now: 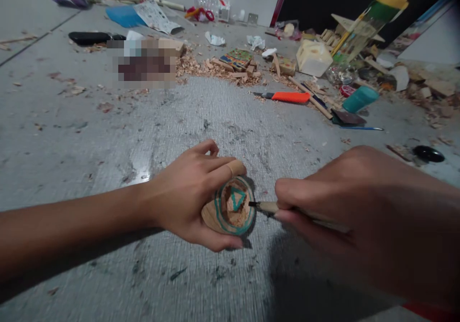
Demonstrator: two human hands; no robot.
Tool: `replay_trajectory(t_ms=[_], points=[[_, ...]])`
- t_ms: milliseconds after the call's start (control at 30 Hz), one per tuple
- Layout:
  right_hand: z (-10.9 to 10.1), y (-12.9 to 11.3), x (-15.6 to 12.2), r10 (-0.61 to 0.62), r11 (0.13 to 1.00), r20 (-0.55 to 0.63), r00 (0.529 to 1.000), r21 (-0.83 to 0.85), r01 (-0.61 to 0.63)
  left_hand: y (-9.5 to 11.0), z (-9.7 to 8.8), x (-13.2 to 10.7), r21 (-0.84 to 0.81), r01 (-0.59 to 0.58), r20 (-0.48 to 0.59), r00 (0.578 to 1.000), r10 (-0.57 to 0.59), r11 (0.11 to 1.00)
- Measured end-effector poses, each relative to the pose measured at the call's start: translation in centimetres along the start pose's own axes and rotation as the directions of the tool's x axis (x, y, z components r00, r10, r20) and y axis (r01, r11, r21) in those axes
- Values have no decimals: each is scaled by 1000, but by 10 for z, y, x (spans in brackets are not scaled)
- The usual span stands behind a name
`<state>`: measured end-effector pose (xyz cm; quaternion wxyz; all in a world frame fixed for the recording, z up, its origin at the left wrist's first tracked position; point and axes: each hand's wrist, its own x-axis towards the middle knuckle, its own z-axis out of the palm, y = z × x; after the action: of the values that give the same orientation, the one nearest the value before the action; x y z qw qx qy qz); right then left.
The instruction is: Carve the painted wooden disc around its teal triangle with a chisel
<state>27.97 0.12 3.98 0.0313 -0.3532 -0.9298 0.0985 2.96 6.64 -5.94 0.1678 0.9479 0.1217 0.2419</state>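
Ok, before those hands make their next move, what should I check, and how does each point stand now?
1. Left hand steadying the wooden piece: ok, fingers around its sides.
2. Right hand gripping the slim tool: ok.
3. Dark tip at the piece's rim: ok.
4. Tip actually touching the wood: cannot tell.
5. Orange cutter out of the way: ok, lying well beyond the piece.

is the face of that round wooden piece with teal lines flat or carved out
Carved out: the round wooden piece has a rough hollow around its teal triangle.
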Motion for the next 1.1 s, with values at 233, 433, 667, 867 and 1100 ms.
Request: replay_trajectory(t_ms=[233, 433, 667, 867, 1100], points=[[10, -8, -6, -38, 993, -18, 999, 108, 40, 0, -3, 1, -76, 59, 48, 997, -55, 995], [27, -14, -12, -62, 998, -98, 993, -16, 61, -2, -3, -2, -144, 113, 80, 992, -102, 983], [32, -6, -22, -66, 995, -88, 994, 63, 72, -3, 0, -4, -144, 100, 52, 994, -94, 985], [51, 2, -44, 35, 989, -154, 987, 150, -11, -5, -1, -4, -157, 123, 65, 991, -114, 980], [85, -11, -56, 124, 984, -327, 937, 160, -75, -5, -3, -3, -142, 142, 71, 988, -133, 980]])
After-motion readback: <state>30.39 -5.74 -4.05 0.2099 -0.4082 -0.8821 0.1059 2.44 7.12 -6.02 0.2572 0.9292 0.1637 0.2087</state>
